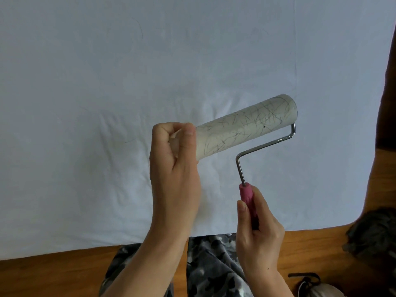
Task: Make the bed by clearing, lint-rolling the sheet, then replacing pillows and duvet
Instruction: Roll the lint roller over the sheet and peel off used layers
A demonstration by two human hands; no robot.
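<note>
I hold a lint roller point(246, 125) up over the white bed sheet point(85, 103). Its pale sticky roll is covered with dark hairs and tilts up to the right. My right hand point(259, 230) grips the pink handle point(248, 202), from which a bent metal rod runs up to the roll's right end. My left hand point(175, 168) pinches the left end of the roll, thumb and fingers closed on the edge of the sticky sheet. A few stray hairs lie on the bed sheet. No pillows or duvet are in view.
The wooden floor point(53, 275) runs along the sheet's near edge. My grey camouflage-pattern trousers point(210, 266) show below. A dark furry object point(372, 234) sits at the right edge, and a grey shoe-like item point(315, 288) lies at bottom right.
</note>
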